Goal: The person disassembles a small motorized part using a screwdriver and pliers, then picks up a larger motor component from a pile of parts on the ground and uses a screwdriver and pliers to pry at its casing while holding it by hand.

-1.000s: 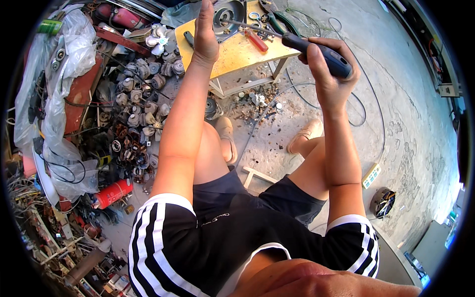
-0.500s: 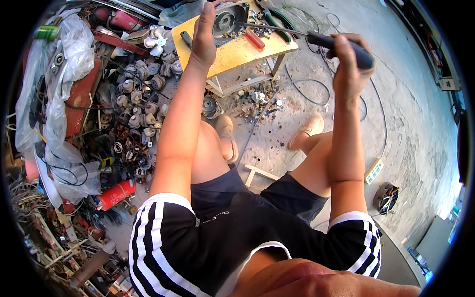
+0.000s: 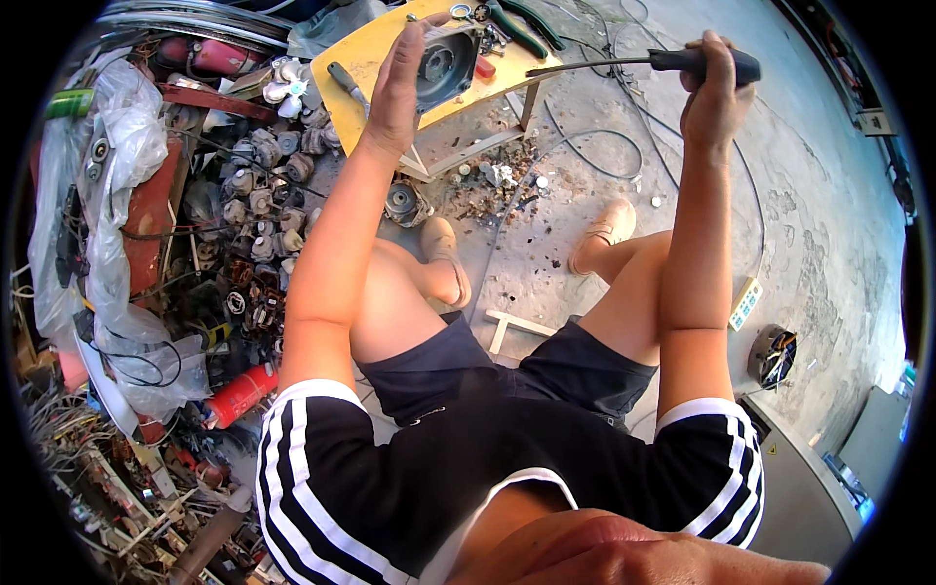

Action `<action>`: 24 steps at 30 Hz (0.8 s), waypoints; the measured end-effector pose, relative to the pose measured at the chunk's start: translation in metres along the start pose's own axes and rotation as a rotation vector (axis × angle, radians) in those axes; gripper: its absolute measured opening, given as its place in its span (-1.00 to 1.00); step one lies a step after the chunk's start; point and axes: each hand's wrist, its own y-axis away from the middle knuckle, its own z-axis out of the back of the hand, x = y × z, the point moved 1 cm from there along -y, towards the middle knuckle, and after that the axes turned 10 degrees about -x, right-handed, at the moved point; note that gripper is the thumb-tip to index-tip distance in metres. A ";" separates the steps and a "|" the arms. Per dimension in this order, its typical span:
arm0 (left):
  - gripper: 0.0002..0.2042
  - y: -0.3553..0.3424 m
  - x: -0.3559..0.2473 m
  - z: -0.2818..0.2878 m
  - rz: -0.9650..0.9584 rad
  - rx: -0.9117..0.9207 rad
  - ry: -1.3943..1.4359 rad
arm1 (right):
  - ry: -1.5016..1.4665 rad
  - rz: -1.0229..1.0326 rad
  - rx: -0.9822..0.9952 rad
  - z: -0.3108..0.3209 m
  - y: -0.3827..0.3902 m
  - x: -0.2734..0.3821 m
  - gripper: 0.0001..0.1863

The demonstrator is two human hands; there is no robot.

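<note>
On the left, the left hand [image 3: 395, 93], its grip spread, stands by the left edge of a grey metal housing [image 3: 448, 66] on the desk [image 3: 366, 44], contact unclear; that looks stiff and fairly heavy, best held by its rim. Right of the desk, a probably light, rigid screwdriver [image 3: 665, 60] has its dark handle, the natural hold, wrapped in the right hand's grip [image 3: 717, 93].

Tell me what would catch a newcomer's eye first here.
Probably the long dark-handled screwdriver in the right hand, held out at the upper right with its shaft pointing left toward the yellow table. Next, the grey metal housing on that table, with the left hand at its left side. Then the heap of old motor parts covering the floor at the left.
</note>
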 end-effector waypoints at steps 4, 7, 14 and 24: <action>-0.30 0.001 0.003 -0.001 0.038 -0.016 0.046 | -0.013 -0.062 0.078 -0.015 0.018 -0.004 -0.77; -0.30 0.005 0.003 -0.011 0.105 -0.028 0.070 | -0.020 -0.072 0.145 -0.026 0.029 -0.002 -0.75; -0.32 0.000 0.009 -0.016 0.208 0.002 0.253 | -0.033 -0.015 0.149 -0.034 0.037 0.002 -0.73; -0.34 0.002 0.008 -0.027 0.186 -0.039 0.241 | -0.029 0.018 0.252 -0.040 0.048 0.001 -0.71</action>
